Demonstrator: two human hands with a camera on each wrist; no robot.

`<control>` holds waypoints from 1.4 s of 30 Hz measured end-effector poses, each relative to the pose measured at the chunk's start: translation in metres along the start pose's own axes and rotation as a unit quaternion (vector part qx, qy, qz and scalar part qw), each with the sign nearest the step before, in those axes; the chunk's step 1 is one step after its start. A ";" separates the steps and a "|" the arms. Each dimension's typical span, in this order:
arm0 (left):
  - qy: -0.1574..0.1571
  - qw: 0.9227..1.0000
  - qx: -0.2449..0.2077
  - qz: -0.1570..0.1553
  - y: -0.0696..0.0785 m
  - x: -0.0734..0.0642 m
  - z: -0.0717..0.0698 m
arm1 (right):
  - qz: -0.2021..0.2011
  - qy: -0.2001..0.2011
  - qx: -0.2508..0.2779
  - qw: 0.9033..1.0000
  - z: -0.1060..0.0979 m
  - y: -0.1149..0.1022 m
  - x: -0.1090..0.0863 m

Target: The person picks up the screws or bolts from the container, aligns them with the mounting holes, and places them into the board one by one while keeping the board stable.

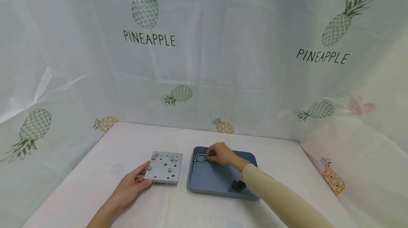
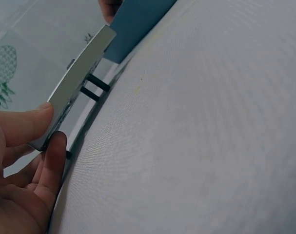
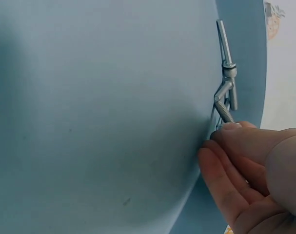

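Screw (image 3: 225, 112) in right hand (image 1: 223, 154), one end out of sight

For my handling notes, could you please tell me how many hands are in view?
2: the left hand holds the plate at its edge, and the right hand pinches a screw in the tray.

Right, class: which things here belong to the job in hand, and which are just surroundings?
Job:
- plate, held by the left hand
- screws, one pinched by the right hand
- tray, holding those screws

Surroundings:
- pineapple curtain
- tablecloth
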State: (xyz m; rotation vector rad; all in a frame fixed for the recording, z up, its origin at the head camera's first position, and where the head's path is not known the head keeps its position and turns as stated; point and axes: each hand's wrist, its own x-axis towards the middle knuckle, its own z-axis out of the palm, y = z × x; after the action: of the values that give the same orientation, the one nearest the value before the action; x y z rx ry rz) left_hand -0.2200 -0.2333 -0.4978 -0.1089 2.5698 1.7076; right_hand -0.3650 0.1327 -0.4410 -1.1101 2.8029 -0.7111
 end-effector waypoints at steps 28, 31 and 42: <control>0.004 1.000 -0.001 -0.002 -0.005 0.000 -0.001 | 0.019 -0.005 0.060 0.998 0.006 0.006 0.003; 0.005 1.000 -0.002 0.001 -0.004 0.000 0.000 | 0.020 -0.007 0.061 0.998 0.007 0.008 0.003; 0.005 1.000 -0.009 0.001 -0.003 0.001 0.000 | -0.005 0.014 0.080 0.997 0.002 0.001 0.007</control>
State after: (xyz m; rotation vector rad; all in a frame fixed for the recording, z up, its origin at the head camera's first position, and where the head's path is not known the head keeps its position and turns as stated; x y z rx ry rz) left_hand -0.2203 -0.2342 -0.5007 -0.1152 2.5643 1.7349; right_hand -0.3702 0.1281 -0.4422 -1.0949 2.7068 -0.9401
